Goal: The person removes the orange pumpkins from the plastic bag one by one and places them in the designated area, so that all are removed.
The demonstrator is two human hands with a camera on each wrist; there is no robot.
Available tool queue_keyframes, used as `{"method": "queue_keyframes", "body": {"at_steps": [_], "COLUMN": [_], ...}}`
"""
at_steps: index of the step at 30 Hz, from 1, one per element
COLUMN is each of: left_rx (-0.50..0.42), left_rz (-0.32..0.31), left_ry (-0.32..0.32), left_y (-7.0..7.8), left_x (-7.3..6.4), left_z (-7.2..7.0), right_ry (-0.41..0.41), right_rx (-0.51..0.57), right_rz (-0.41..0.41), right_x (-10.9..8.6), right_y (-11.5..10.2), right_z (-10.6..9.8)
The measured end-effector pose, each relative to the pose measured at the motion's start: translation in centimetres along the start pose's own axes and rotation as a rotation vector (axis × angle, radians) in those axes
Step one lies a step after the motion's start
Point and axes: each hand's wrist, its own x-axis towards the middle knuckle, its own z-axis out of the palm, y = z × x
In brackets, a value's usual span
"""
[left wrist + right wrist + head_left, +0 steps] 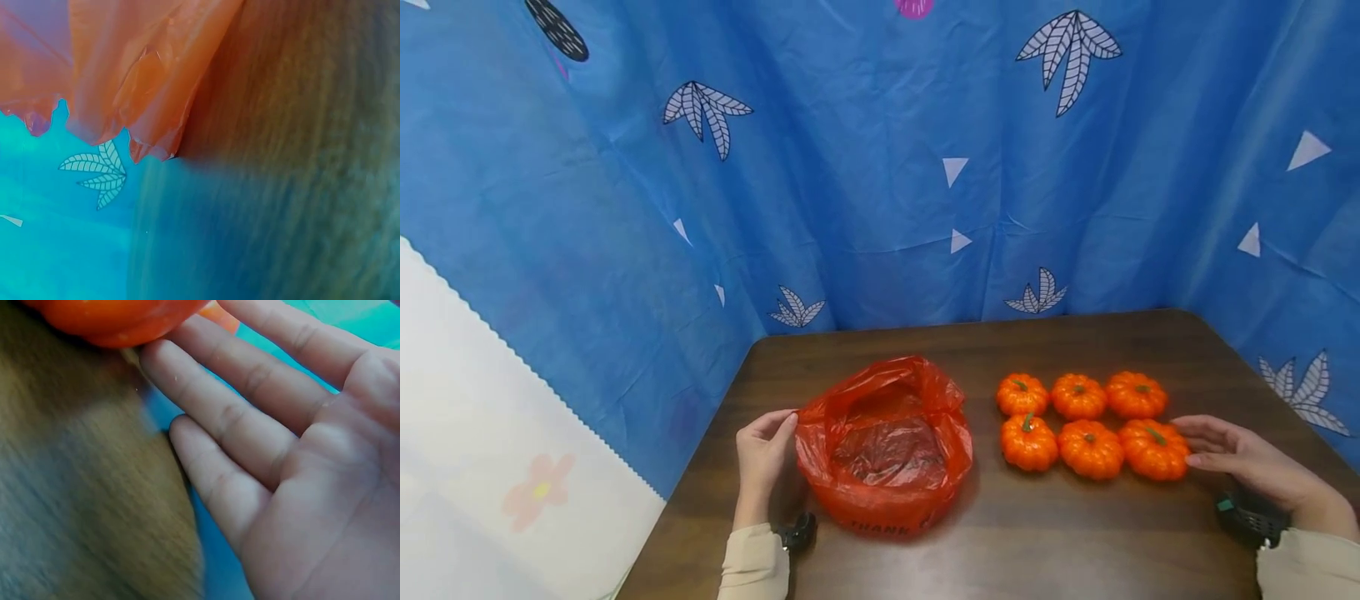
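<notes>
A red plastic bag (880, 500) stands with its mouth spread wide on the table, dark lettering low on its front. My left hand (763, 450) pinches the left side of its rim between thumb and fingers. In the left wrist view the bag's wavy edge (150, 119) shows, but the hand does not. Several small orange pumpkins with green stems sit right of the bag in two rows of three. Beside the front-right pumpkin (1153, 450) is my right hand (1243, 454), its fingers extended and fingertips right at the pumpkin's side. The right wrist view shows those fingers (231, 419) nearly straight under the pumpkin's edge.
The brown wooden table (1037, 533) has rounded far corners. A blue curtain (880, 192) with leaf prints hangs behind and along the sides. White cloth (490, 467) with a scalloped edge lies at the left. Both wrists wear dark straps.
</notes>
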Motion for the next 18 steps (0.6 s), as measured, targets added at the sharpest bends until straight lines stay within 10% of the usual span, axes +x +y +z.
{"method": "queue_keyframes", "body": {"at_steps": [10, 18], "left_rx": [0.033, 0.182], "left_rz": [0.059, 0.214], "left_ry": [-0.072, -0.2], "left_y": [2.7, 2.6], "left_x": [-0.4, 1.8], "left_z": [-0.3, -1.5], "right_ry": [0.187, 0.254], "right_rx": [-0.364, -0.524], "right_rz": [0.099, -0.08], "right_x": [0.7, 2.1], "right_y": [-3.9, -9.7], "right_z": [-0.2, 0.0]}}
